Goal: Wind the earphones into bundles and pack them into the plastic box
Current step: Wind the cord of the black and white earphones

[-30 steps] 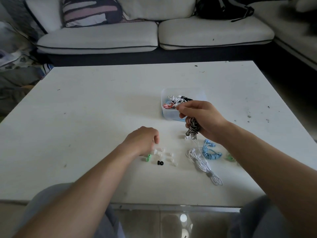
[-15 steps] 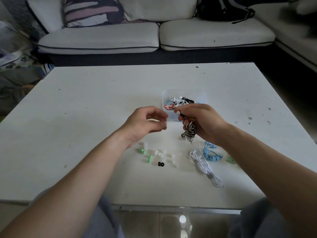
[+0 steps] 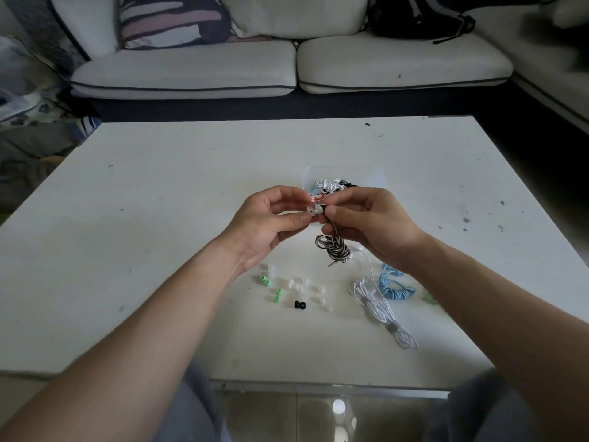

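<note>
Left hand (image 3: 271, 224) thumb and forefinger pinch a small translucent white silicone ear tip (image 3: 310, 212); the other fingers are fanned loose above it. Right hand (image 3: 366, 224) pinches the bud end of a black-and-white striped corded earphone (image 3: 334, 248), fingers curled round the cord. The two pinches sit tip to tip, touching or nearly so; can't tell if the tip is seated yet. The rest of the striped cord hangs as a wound bundle under the right palm, over the white table (image 3: 159, 218), plug dangling; contact with the table is unclear. Step in hand looks like fitting the tip onto the bud before packing. To do it well: hold the bud rigid in the right pinch, line the tip's bore up with the nozzle, push on with a slight twist, and keep the lower right fingers on the cord so the bundle doesn't unwind. The tip is soft and slippery and could pop out and land among the strays. The clear plastic box (image 3: 373, 178) sits just behind the hands and already holds several wound sets, so it's a short drop once the tip is on. Not yet packed, near the right forearm: a white cable earphone (image 3: 379, 309) and a light blue coiled earphone (image 3: 395, 287). Loose ear tips (image 3: 277, 295), green, white and one black, lie under the left wrist.
</note>
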Action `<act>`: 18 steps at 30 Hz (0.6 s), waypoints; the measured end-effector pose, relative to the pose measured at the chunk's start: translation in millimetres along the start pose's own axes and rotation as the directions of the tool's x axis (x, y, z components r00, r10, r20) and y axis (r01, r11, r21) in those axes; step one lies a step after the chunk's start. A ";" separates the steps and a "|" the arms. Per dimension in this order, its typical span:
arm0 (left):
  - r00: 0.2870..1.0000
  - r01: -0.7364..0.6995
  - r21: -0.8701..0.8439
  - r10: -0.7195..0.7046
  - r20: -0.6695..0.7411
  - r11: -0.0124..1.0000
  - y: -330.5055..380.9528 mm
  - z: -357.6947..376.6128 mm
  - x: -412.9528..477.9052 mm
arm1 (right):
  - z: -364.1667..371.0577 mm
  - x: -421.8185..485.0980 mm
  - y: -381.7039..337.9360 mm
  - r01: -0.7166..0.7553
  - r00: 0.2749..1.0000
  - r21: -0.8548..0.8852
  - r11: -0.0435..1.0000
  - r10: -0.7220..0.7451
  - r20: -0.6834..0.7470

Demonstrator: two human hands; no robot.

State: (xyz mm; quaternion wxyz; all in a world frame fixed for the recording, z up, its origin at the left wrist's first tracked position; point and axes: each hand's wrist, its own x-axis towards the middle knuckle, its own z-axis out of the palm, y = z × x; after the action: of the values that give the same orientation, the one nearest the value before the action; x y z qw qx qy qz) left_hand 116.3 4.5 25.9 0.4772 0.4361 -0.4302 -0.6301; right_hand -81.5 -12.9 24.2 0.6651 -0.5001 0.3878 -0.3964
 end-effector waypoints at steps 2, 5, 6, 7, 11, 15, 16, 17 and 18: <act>1.000 -0.002 0.005 0.002 -0.010 1.000 0.4 0.6 0.5 | 0.9 -0.1 0.8 0.019 1.000 -0.023 1.000 -0.019 -0.011; 1.000 0.000 0.010 0.000 -0.012 1.000 1.3 1.8 -0.1 | 2.2 -0.1 1.6 0.036 0.999 -0.036 0.999 -0.037 -0.033; 1.000 0.001 0.011 -0.001 -0.011 1.000 1.8 2.3 -0.6 | 2.5 -0.2 1.5 0.037 0.999 -0.037 0.999 -0.039 -0.036; 1.000 0.002 0.012 -0.001 -0.010 1.000 2.3 2.8 -1.0 | 2.7 -0.4 1.3 0.039 0.998 -0.037 0.999 -0.040 -0.039; 1.000 0.006 0.025 -0.005 -0.009 1.000 2.7 4.2 -1.9 | 2.4 -1.4 -0.1 0.031 0.999 -0.040 0.999 -0.033 -0.037; 1.000 0.006 0.033 -0.006 -0.012 0.999 2.0 5.5 -1.9 | 2.4 -2.1 -0.5 0.026 0.999 -0.058 0.998 -0.028 -0.022; 1.000 0.004 0.032 -0.004 -0.013 0.999 2.1 5.8 -1.8 | 2.2 -1.9 -0.6 0.027 0.999 -0.065 0.998 -0.029 -0.023; 1.000 0.003 0.031 -0.003 -0.014 1.000 2.0 5.8 -1.6 | 1.8 -1.8 -0.7 0.028 0.999 -0.071 0.997 -0.030 -0.029; 1.000 0.003 0.030 -0.003 -0.014 1.000 2.0 5.6 -1.3 | 1.5 -1.5 -0.7 0.027 0.999 -0.075 0.997 -0.029 -0.036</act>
State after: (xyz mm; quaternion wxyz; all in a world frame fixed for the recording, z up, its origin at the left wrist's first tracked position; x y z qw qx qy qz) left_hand 111.6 6.1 29.4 0.4727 0.4480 -0.4357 -0.6213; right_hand -80.8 -11.2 25.4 0.6331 -0.5222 0.4076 -0.4004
